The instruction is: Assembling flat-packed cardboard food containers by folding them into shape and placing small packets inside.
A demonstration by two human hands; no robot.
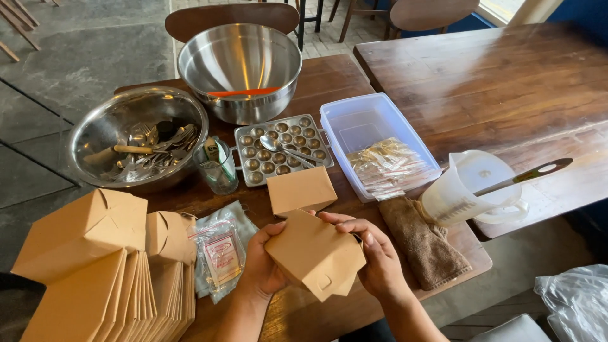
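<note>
At the far left, a stack of flat brown boxes (120,297) stood on edge, with two made-up boxes (85,231) on top. Behind them sat a steel bowl (95,136) full of spoons and forks. Next to the stack lay small clear bags (218,253). A glass (216,168) stood just above the bags.

The left hand (263,266) was curled around the left side of a brown box (315,253). The box was held up over the table's (329,76) near edge, tipped a bit, with its tab facing down. The right hand (373,253) lay over the right side of the box, fingers bent and pressing on it. Both hands gripped the box between them.

Just behind it, another shut box (299,190) sat on the table. Past that was a metal tray (282,149) with round dips and a spoon (285,149) on it. A big steel bowl (240,69) stood farther back.

To the right sat a clear tub (373,120) with shiny packets (386,168) inside. A brown cloth (423,240) lay near the right hand. Last came a plastic jug (472,190) with a tool (525,176) sticking out.
</note>
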